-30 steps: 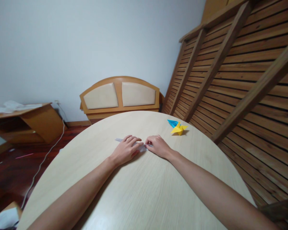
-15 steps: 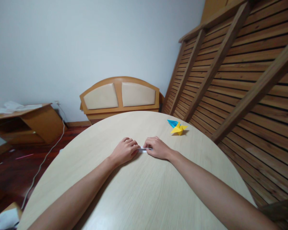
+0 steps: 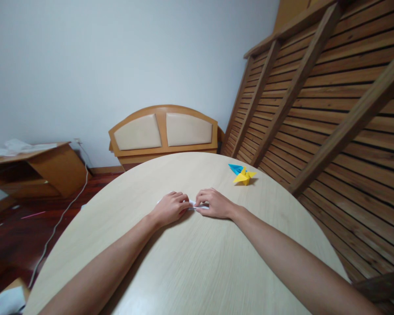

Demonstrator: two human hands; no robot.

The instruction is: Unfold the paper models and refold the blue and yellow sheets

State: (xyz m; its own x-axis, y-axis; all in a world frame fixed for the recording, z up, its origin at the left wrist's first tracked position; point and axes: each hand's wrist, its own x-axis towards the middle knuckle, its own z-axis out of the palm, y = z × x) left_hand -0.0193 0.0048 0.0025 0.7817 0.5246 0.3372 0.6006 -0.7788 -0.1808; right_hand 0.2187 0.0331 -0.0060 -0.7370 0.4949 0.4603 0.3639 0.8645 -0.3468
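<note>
A small piece of white folded paper [image 3: 191,204] lies on the round wooden table [image 3: 197,271], mostly covered by my two hands. My left hand [image 3: 171,207] is closed over its left part, fingertips pressed on the paper. From the right, my right hand [image 3: 215,204] pinches the paper between thumb and bent fingers. Only a short strip of white shows between the hands. Beyond my right hand stands a yellow origami crane [image 3: 244,176], with a blue folded paper figure [image 3: 236,169] just behind it.
A slatted wooden frame [image 3: 315,131] leans along the right side of the table. Behind the table stands a headboard [image 3: 164,131] with cream panels. At left are a low cabinet [image 3: 55,170] with papers on top and a white cable [image 3: 64,214] on the floor.
My right hand's fingers have lifted and parted slightly from its thumb, and the paper between the hands shows at a different angle. My left hand has barely shifted.
</note>
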